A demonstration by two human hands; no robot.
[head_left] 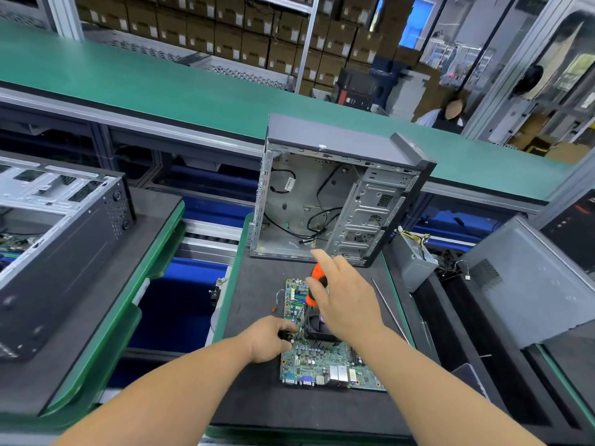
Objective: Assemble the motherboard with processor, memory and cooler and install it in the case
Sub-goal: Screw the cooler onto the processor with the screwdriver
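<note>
The open case (325, 201) stands upright at the far end of the dark mat (257, 397), its empty interior facing the person, loose black cables hanging inside; being sheet metal, it is probably stiff and fairly heavy, best moved by its frame edges. Just in front of the case, flat on the mat, lies the motherboard (322, 358), its port block on the side nearest the person. It looks thin, light and fragile, so it should be lifted by its bare edges, never by the components or the sockets. Near the middle of the motherboard sits the black cooler (317, 328), a bulkier lump that would make the board top-heavy when carried. The right hand (346, 300) is above the cooler, fingers curled round the orange and black handle of a screwdriver (317, 284) that points down at the cooler's left corner. The left hand (269, 341) rests at the motherboard's left edge, fingertips pinching something small and dark at the cooler's corner; what exactly it holds cannot be made out. A thin metal rod (386, 307) lies on the mat to the right of the motherboard.
</note>
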